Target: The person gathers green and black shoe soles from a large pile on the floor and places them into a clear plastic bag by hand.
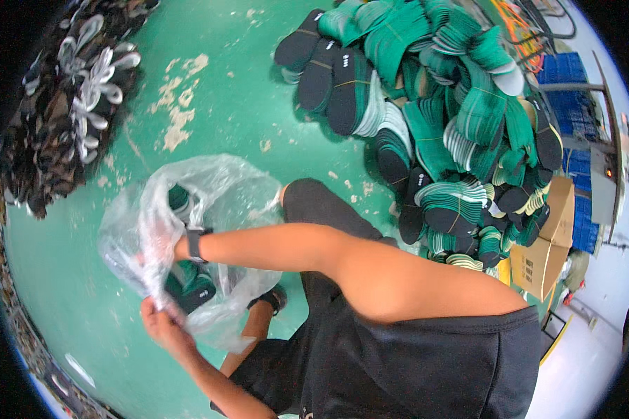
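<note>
A clear plastic bag [223, 178] stands open low over the green floor, its film crumpled. Inside it lie green and black shoe insoles [194, 297], partly seen through the plastic. My left hand [164, 327] is closed on the bag's gathered edge at the near left. My right arm, with a dark wristband [197, 244], reaches across into the bag. My right hand [162, 241] shows only dimly behind the film; its fingers are blurred, so I cannot make out whether they hold anything.
To the right, a big heap of banded green and black insoles [461, 119] covers the floor. A cardboard box [545, 241] and blue crates [569, 91] stand beyond it. At the far left lies a pile of dark and silvery pieces [70, 98]. My bent knee [321, 202] is beside the bag.
</note>
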Motion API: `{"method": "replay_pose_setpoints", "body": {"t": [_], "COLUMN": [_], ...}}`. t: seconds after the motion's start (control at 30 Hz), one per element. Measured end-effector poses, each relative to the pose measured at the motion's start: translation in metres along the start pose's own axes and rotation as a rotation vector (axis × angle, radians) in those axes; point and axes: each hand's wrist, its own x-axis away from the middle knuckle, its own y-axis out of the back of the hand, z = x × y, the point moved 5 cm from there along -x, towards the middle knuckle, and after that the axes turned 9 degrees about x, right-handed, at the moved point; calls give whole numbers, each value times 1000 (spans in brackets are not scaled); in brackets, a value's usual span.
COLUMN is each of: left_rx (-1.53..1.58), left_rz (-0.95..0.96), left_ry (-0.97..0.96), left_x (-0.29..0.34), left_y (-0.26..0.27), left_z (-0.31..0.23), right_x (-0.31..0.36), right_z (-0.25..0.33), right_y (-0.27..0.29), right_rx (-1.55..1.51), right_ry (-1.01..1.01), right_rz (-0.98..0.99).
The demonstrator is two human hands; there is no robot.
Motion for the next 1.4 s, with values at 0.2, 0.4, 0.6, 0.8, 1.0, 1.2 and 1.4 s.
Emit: {"method": "replay_pose_setpoints", "body": {"t": [0.2,0.4,0.6,0.8,1.0,1.2,1.4], "left_rx": [27,-113,37,86,-96,-208,-217], "left_rz": [-30,-142,-130,-126,-104,-201,-85], "left_ry": [59,45,-64,-89,-99,-149,54], "left_x": [-36,-41,-46,-29,-32,-16,-4], "left_y": [33,4,10,-7,7,-3,-3], "left_z": [-30,-35,-37,-49,-38,-47,-39], "right_x": [84,104,75,87,78,72,33], "right_z": [-110,-287,-276,-333,-261,-52,-2], "right_y": [250,481,484,493,455,347,125], "right_rx": [59,950,1004,725,208,120,-165], "right_ry": [-197,-1270,-1402,-1287,-899,-464,-165], "right_rz": [-100,-404,-129,-275,-131,695,1370]}}
